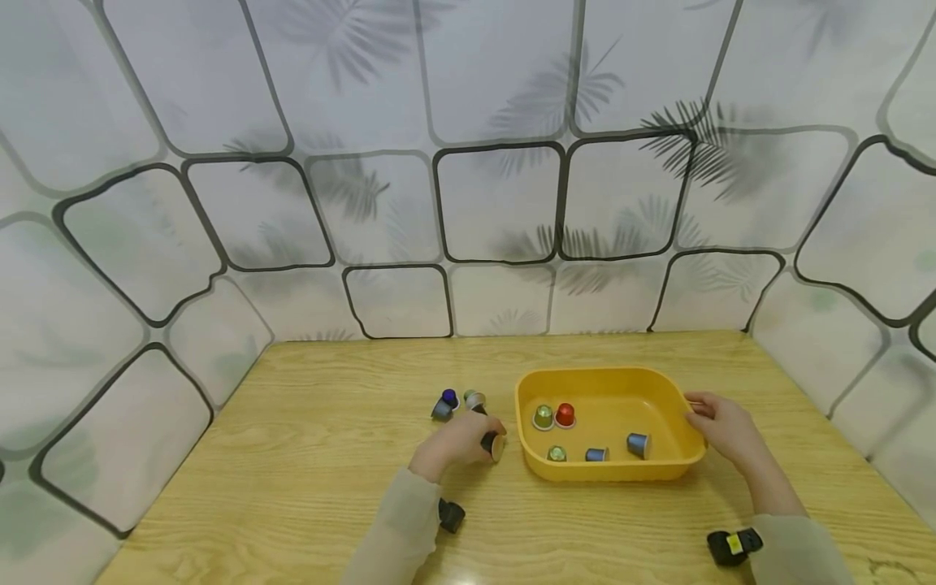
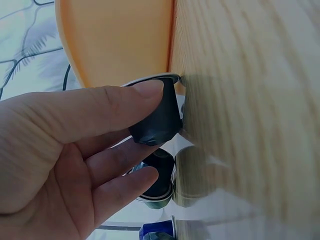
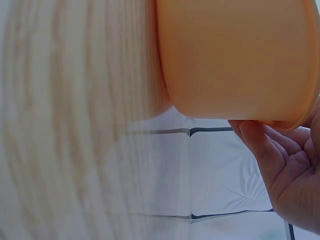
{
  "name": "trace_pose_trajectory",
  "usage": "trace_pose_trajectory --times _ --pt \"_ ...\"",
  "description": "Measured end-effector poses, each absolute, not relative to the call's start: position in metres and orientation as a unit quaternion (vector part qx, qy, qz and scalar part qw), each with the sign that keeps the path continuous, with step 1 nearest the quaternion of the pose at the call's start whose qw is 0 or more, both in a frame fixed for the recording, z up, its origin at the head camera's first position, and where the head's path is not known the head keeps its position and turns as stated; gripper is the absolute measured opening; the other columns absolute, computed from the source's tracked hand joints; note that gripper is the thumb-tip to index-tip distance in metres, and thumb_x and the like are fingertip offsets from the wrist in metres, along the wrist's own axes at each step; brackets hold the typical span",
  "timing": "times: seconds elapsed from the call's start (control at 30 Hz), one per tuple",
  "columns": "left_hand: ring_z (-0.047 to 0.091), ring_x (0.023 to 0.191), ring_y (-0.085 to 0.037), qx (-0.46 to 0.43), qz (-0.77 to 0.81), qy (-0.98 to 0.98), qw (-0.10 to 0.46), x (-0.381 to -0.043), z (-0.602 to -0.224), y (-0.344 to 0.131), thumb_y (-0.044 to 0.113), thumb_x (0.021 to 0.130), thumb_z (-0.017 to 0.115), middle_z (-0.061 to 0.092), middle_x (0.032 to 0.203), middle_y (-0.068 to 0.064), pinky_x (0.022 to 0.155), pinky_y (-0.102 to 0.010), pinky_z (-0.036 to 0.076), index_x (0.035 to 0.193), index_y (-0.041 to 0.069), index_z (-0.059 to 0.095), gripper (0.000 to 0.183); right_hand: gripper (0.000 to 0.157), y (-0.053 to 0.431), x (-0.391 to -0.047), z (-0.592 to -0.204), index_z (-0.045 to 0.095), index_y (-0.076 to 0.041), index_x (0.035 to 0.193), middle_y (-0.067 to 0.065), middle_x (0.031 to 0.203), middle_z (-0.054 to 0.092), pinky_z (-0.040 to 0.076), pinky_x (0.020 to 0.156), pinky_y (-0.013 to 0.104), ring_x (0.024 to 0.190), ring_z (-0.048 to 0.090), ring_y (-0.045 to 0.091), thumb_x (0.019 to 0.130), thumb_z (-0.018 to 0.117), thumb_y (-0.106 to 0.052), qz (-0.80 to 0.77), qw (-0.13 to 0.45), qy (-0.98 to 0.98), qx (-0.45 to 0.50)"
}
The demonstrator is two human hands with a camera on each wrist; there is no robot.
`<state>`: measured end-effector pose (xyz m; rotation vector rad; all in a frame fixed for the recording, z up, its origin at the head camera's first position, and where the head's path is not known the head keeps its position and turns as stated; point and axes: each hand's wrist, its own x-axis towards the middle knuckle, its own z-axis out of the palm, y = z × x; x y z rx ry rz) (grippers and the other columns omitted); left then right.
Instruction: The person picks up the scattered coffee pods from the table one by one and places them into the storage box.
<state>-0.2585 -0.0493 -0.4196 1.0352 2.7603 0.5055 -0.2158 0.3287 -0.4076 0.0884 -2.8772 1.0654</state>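
Note:
Between thumb and fingers my left hand (image 1: 458, 441) pinches a black coffee capsule (image 2: 157, 112), just left of the yellow bin (image 1: 610, 470). My right hand (image 1: 725, 426) grips the bin's right end at the rim; the right wrist view shows fingers (image 3: 262, 150) against the outer wall. Inside the bin are a red capsule (image 1: 565, 414), several green capsules (image 1: 543, 416) and two blue capsules (image 1: 639, 444). Behind the left hand, a dark blue capsule (image 1: 449, 398), a grey-blue capsule (image 1: 442, 409) and a pale capsule (image 1: 474, 399) lie on the table, partly overlapped by other capsules.
The wooden table (image 1: 307, 455) runs back to a patterned wall covering (image 1: 497, 203), which also closes off both sides. Dark wrist cameras (image 1: 734, 546) sit at both cuffs. The bin's raised wall stands close to the left hand.

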Motion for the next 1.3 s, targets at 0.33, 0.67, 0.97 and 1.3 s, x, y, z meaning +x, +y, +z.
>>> trace_pose_trajectory --times 0.33,0.67,0.97,1.3 --pt "0.054 0.098 -0.015 0.353 0.164 0.919 0.070 -0.258 -0.419 -0.049 0.008 0.072 0.073 0.060 0.105 -0.001 0.083 -0.024 0.043 0.108 0.008 0.062 0.038 0.041 0.328 -0.214 -0.409 0.040 0.017 0.120 0.037 0.109 0.047 0.047 0.073 0.046 0.098 0.048 0.046 0.089 0.048 -0.009 0.347 0.039 -0.936 0.031" --pt "0.055 0.097 -0.019 0.343 0.230 0.910 -0.021 -0.263 -0.407 -0.058 0.011 0.078 0.068 0.060 0.104 -0.007 0.083 -0.031 0.045 0.109 0.004 0.059 0.033 0.042 0.328 -0.216 -0.407 0.040 0.017 0.120 0.037 0.109 0.047 0.047 0.074 0.046 0.099 0.048 0.047 0.090 0.049 -0.011 0.349 0.040 -0.936 0.031" --pt "0.055 0.098 -0.024 0.343 0.262 0.900 -0.053 -0.263 -0.396 -0.067 0.006 0.079 0.063 0.059 0.108 -0.013 0.082 -0.033 0.045 0.111 -0.002 0.057 0.033 0.041 0.328 -0.216 -0.407 0.041 0.018 0.119 0.037 0.108 0.049 0.047 0.073 0.046 0.097 0.048 0.047 0.090 0.049 -0.010 0.344 0.042 -0.938 0.033" --pt "0.053 0.103 -0.022 0.317 0.262 0.911 -0.032 -0.261 -0.391 -0.066 0.010 0.080 0.065 0.056 0.114 -0.011 0.086 -0.032 0.043 0.116 0.002 0.055 0.039 0.042 0.328 -0.216 -0.406 0.039 0.017 0.120 0.037 0.110 0.047 0.046 0.074 0.047 0.099 0.047 0.047 0.091 0.048 -0.012 0.343 0.035 -0.938 0.027"
